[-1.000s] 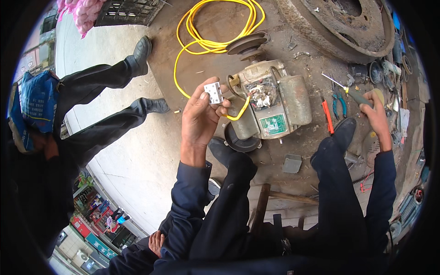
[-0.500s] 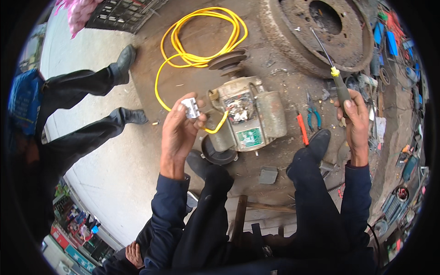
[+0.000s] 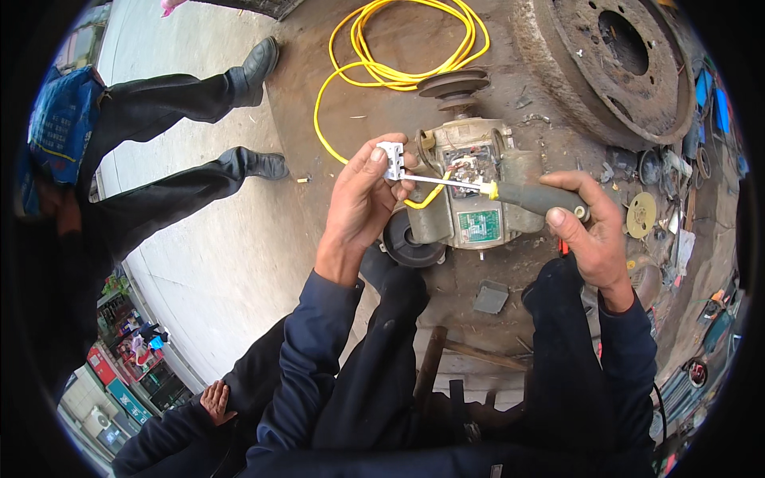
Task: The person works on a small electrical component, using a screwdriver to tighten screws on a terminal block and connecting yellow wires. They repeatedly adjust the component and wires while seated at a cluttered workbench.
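A small white plastic block (image 3: 393, 159) is pinched in my left hand (image 3: 356, 209), raised beside an electric motor (image 3: 462, 131). My right hand (image 3: 588, 243) grips a screwdriver (image 3: 522, 197) level across the motor, its tip at the block; whether it sits in a screw is too small to tell. The motor has an open wiring box (image 3: 476, 166), partly behind the shaft, a green plate (image 3: 480, 226) and a pulley (image 3: 452, 82) on top. The yellow cable (image 3: 433, 195) runs past my left hand to the wiring box. A round black cover (image 3: 412, 250) lies at the motor's lower left.
A coil of yellow cable (image 3: 362, 36) and a rusty wheel rim (image 3: 558, 56) lie behind. Scattered parts (image 3: 641, 215) line the right. Another person's legs (image 3: 159, 103) are at the left, and someone's hand (image 3: 215, 402) rests at lower left. A wooden stool (image 3: 430, 362) is below me.
The screwdriver has swung from upright at the right to horizontal, with my right hand moved left and its tip now at the white block in my left hand.
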The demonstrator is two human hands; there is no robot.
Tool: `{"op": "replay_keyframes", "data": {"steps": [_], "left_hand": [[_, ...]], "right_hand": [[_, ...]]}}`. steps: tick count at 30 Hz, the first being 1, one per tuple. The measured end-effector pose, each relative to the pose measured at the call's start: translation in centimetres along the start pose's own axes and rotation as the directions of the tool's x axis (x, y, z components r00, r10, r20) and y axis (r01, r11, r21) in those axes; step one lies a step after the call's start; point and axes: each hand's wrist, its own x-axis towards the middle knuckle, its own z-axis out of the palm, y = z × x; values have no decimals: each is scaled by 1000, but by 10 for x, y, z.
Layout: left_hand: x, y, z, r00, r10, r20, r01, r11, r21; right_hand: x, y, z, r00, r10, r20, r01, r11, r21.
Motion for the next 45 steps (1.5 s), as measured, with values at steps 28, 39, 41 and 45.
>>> {"op": "replay_keyframes", "data": {"steps": [28, 39, 41, 45], "left_hand": [[-1, -10, 26, 947, 305, -104, -225, 855, 467], [-2, -12, 32, 969, 235, -74, -197, 920, 339], [-2, -15, 34, 975, 220, -41, -193, 918, 347], [-2, -17, 35, 964, 243, -111, -197, 927, 319]], "right_hand": [[19, -6, -1, 823, 488, 291, -567, 739, 365], [16, 2, 6, 916, -312, -252, 317, 948, -22], [17, 1, 6, 947, -120, -297, 184, 963, 196], [11, 0, 10, 961, -28, -275, 82, 979, 188]]}}
